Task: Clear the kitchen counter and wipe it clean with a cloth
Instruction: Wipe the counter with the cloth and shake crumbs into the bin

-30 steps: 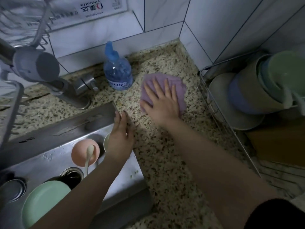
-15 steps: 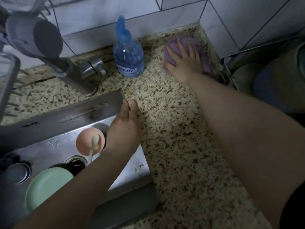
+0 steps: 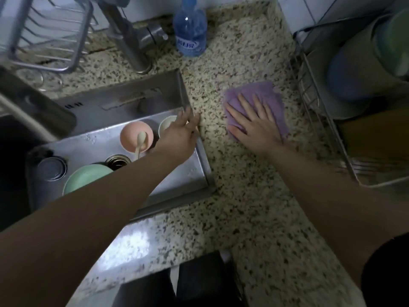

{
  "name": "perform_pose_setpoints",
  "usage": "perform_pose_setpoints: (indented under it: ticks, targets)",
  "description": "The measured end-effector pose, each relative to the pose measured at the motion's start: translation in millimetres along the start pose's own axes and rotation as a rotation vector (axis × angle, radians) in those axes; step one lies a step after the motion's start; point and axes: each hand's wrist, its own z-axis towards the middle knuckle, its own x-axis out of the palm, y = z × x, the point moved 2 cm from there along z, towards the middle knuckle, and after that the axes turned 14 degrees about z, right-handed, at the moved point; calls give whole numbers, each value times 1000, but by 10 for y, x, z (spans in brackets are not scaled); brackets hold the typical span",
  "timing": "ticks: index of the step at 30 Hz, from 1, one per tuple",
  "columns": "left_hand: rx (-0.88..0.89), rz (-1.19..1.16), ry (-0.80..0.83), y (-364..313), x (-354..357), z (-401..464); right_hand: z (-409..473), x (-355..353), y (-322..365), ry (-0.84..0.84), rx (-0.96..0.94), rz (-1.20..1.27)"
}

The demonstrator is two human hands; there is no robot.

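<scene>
A purple cloth [image 3: 261, 94] lies flat on the speckled granite counter [image 3: 247, 185], right of the sink. My right hand [image 3: 254, 125] presses down on the cloth with fingers spread, covering its near half. My left hand [image 3: 181, 131] rests on the sink's right rim [image 3: 204, 160], fingers curled over the edge, holding nothing loose.
The steel sink holds a pink bowl [image 3: 132, 135] with a spoon, a white cup [image 3: 166, 125], a green plate [image 3: 86, 177] and a small tin [image 3: 52, 168]. A blue bottle [image 3: 190, 29] and the faucet [image 3: 130, 45] stand at the back. A wire dish rack [image 3: 321, 120] with bowls borders the right.
My right hand has pulled the cloth from the back corner by the wall toward me along the counter. The view tilted down. The left hand stayed on the sink rim.
</scene>
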Motion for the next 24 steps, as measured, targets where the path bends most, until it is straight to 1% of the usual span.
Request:
perform_pose_setpoints:
  ticks: [2, 7, 9, 11, 15, 18, 20, 22, 24]
  targets:
    - [17, -51, -3, 54, 25, -170, -282, 70, 29, 0, 46, 14]
    - [217, -57, -32, 341, 84, -742, -1039, 327, 407, -73, 161, -24]
    - [236, -82, -37, 511, 112, -979, -1261, 433, 613, -92, 217, -27]
    - [228, -121, -57, 740, 149, -1273, -1421, 561, 842, -104, 269, -38]
    - [179, -155, -209, 1322, 188, -1958, -1644, 855, 1393, -102, 324, -120]
    - [164, -137, -278, 1713, 199, -2466, -1788, 1035, 1807, -91, 364, -162]
    - [111, -114, -269, 2060, 240, -2942, -1928, 1190, 2239, -68, 356, -132]
    - [30, -112, -267, 2466, 301, -3381, -2032, 1354, 2722, -53, 306, -115]
    - [-38, -118, -253, 2775, 379, -3704, -2099, 1491, 3070, -64, 319, -60]
